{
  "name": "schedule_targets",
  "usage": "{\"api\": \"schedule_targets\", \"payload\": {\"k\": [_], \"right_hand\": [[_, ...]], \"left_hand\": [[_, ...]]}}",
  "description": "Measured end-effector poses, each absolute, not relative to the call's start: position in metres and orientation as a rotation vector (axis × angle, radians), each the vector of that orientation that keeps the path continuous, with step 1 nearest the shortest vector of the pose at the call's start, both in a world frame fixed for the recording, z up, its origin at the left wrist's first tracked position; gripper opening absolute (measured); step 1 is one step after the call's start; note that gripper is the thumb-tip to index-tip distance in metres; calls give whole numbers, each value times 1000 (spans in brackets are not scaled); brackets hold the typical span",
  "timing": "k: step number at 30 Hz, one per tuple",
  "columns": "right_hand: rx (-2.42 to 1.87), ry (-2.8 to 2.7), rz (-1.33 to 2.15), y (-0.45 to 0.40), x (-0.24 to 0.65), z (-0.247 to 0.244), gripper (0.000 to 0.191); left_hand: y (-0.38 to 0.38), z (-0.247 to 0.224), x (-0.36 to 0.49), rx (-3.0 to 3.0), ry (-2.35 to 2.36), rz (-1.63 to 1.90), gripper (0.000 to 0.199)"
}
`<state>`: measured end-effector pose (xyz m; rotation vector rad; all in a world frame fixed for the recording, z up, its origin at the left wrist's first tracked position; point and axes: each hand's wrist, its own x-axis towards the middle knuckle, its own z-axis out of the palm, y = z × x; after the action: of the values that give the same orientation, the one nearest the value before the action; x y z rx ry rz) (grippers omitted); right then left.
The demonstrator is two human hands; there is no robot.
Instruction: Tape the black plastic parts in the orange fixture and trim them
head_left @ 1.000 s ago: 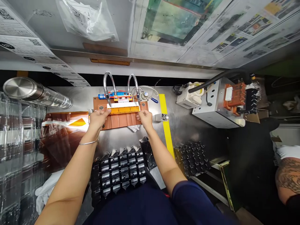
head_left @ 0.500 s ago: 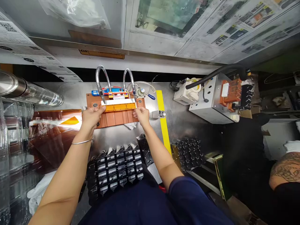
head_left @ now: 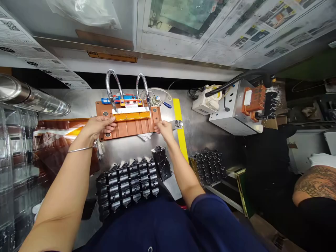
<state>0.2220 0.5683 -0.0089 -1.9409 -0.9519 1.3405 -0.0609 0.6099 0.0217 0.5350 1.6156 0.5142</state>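
Note:
An orange perforated strip [head_left: 131, 116] lies along the front of a white bar on a brown fixture plate [head_left: 131, 129]. My left hand [head_left: 97, 126] is at the plate's left side, fingers stretched out and apart, fingertips by the strip's left end. My right hand [head_left: 165, 130] is at the plate's right edge, away from the strip, its fingers loosely extended with nothing visible in them. Two bent metal hoses [head_left: 143, 78] point down at the strip's ends. Behind the bar are blue fittings [head_left: 106, 100] and a valve with a blue lever [head_left: 167, 104].
Several black ribbed parts [head_left: 128, 185] lie in front of me, with a black housing [head_left: 162, 162] beside them. Orange film sheets [head_left: 60, 150] and a clear cylinder [head_left: 49, 101] are left. Yellow tape [head_left: 181, 140] crosses the bench. A grey machine [head_left: 231, 112] stands right; another person's tattooed arm [head_left: 315, 182] is beyond.
Both hands have let go of the strip's ends and drawn apart: the right moved right and down, the left slightly left with its fingers spreading. The strip stays against the white bar.

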Motion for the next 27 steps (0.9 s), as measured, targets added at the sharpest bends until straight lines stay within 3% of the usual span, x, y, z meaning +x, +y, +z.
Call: {"api": "schedule_targets", "payload": {"k": [3,8,9,14,20,23,27], "right_hand": [[-2040,-1246,990,484,248,-3,22],[-2259,-1551,935,338,250,-15,75],[-2308,-1571,924,323,248,-21,78],[-2149,-1329,1052,332,269,-26,60],[-1473,-943,2059,420,284,24,47],[-1269,-666,2420,470,258,36,47],[-1323,-351,2278,525,218,31,41]], "left_hand": [[590,29,-68,647,1680,624,14],[535,25,-47,735,1698,666,23],[523,22,-38,761,1661,645,26],[481,18,-2,1149,1390,538,41],[483,30,-15,1321,1189,586,83],[496,32,-30,1125,1239,592,79],[517,26,-43,844,1564,625,65]]}}
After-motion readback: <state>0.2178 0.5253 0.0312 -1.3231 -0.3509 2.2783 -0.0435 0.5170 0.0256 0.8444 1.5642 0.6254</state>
